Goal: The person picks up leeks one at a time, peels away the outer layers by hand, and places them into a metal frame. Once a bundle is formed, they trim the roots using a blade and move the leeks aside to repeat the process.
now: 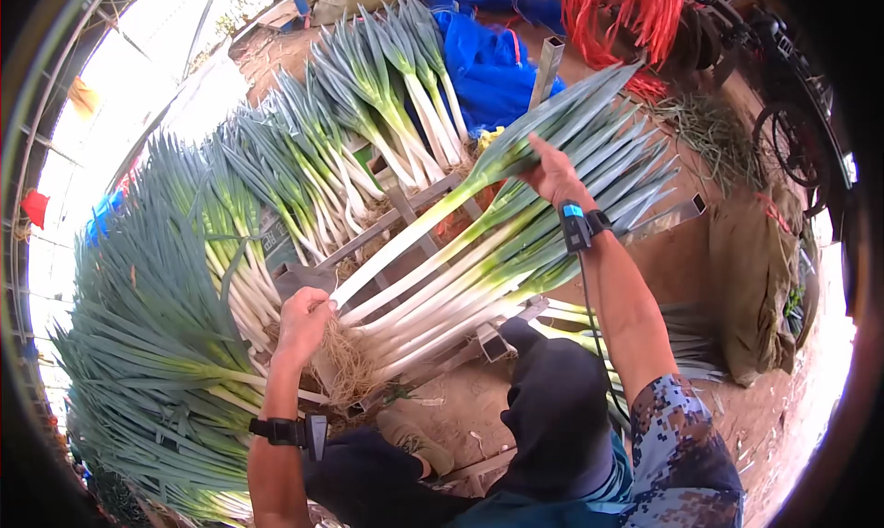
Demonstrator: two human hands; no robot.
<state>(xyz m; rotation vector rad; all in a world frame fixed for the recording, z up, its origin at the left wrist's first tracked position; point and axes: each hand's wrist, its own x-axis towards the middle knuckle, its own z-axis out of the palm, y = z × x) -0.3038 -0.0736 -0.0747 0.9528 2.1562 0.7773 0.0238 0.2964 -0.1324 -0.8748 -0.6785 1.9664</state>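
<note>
My left hand [302,318] grips the white root end of one long leek [433,217]. My right hand [551,172] holds the same leek higher up, where its green leaves begin. The leek lies across the top of a stack of leeks [479,279] resting on a metal frame [405,217] in front of my knees. The stack's roots point toward my left hand and its green leaf tips fan out to the upper right. Both wrists wear black bands.
A large heap of leeks [157,325] lies at the left. More bundles [378,95] stand behind the frame. Blue tarp [488,63] and red netting [626,12] sit at the back, and a brown sack [755,270] lies right on the dirt floor.
</note>
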